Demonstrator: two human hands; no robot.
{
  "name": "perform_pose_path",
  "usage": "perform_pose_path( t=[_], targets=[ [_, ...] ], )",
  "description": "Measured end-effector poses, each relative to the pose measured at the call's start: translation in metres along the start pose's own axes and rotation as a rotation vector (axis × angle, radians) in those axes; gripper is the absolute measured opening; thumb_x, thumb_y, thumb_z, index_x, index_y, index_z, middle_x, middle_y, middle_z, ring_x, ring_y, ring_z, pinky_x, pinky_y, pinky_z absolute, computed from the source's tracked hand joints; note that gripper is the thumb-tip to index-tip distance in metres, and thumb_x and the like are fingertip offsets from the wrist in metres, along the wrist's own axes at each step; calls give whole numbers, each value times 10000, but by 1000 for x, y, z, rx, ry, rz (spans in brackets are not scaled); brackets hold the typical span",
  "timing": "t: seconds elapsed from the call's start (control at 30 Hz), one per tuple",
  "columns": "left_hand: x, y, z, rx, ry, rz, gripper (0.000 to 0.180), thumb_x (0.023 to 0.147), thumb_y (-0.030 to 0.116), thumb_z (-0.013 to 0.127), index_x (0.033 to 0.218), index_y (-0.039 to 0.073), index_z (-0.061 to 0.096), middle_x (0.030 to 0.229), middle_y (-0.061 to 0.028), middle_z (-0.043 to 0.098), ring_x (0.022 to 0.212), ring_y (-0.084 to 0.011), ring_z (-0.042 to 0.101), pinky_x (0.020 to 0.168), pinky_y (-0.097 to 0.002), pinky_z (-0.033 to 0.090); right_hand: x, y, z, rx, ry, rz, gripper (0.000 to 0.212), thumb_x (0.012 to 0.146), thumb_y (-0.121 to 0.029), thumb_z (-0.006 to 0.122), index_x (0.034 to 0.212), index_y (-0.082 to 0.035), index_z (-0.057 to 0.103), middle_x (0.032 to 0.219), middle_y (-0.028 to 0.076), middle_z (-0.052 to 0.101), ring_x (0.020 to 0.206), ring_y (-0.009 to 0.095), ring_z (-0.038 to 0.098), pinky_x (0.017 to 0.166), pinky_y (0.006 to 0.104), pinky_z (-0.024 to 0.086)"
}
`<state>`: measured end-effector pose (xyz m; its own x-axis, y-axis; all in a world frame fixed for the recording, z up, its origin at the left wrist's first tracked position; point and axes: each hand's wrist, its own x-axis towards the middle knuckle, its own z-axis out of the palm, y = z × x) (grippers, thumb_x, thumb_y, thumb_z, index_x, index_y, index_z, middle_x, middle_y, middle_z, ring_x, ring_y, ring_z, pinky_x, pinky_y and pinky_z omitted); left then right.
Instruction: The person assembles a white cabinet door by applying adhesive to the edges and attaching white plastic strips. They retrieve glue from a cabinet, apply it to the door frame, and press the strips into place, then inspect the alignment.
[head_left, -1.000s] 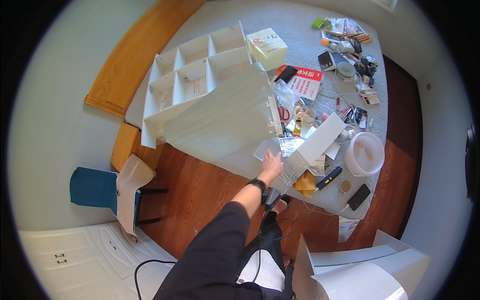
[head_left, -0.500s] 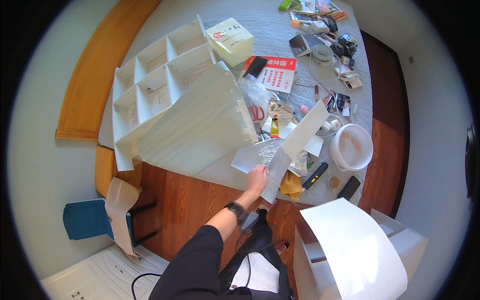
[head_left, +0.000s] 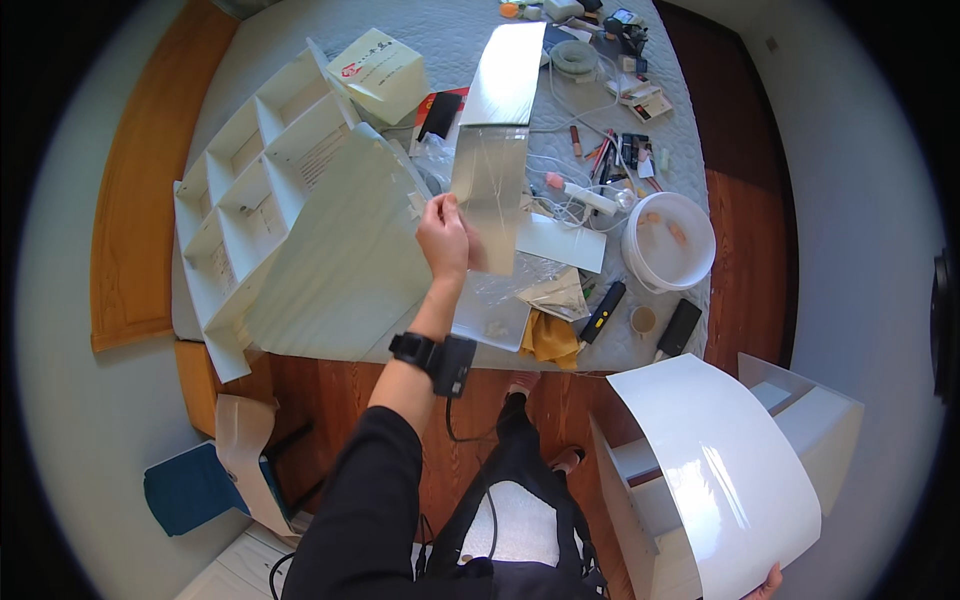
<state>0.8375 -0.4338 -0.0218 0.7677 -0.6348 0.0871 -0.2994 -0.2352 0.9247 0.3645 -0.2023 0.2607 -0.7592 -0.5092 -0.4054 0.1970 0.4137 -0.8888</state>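
My left hand (head_left: 443, 238) pinches the edge of a clear plastic sleeve (head_left: 490, 195) above the bed. A glossy white panel (head_left: 506, 75) forms the sleeve's far end; whether the two are joined I cannot tell. At the lower right, my right hand (head_left: 768, 582) shows only in part, its fingers closed on the lower edge of a large, curved glossy white sheet (head_left: 715, 470). This sheet bends over a white cabinet-like piece (head_left: 815, 430). Left of my left hand lies a white compartmented shelf unit (head_left: 262, 180) with a pale translucent sheet (head_left: 330, 265) against it.
Right of the sleeve stand a white bucket (head_left: 630, 245) and a cup (head_left: 643, 320). Black-and-yellow tool (head_left: 603, 312), yellow cloth (head_left: 549, 340) and white tray (head_left: 488, 325) lie near the bed's edge. Cables (head_left: 575, 60) spread farther back. A blue chair (head_left: 195, 487) stands lower left.
My left hand has lifted and moved left and away from me, swinging the panel and sleeve more upright. My right hand has come into view at the white sheet's edge. The whole view has shifted.
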Motion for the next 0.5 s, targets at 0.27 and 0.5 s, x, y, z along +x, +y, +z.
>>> perform_pose_path(
  t=[0.27, 0.5],
  targets=[
    [-28, -90, 43, 111, -280, -69, 356, 899, 305, 603, 1016, -30, 626, 1078, -197, 614, 927, -281, 598, 832, -377, 467, 1, -1, 10, 7, 54, 20, 264, 936, -179, 515, 1092, 18, 597, 1050, 115, 633, 950, 188, 596, 788, 288, 470],
    [-108, -247, 67, 496, -263, -893, 532, 765, 387, 720, 1043, -58, 627, 1073, -226, 620, 1080, -384, 557, 891, -464, 433, 8, 1, 29, 24, 89, 70, 250, 941, -165, 514, 1079, 22, 605, 1034, 116, 641, 933, 189, 605, 772, 281, 476]
  ],
)
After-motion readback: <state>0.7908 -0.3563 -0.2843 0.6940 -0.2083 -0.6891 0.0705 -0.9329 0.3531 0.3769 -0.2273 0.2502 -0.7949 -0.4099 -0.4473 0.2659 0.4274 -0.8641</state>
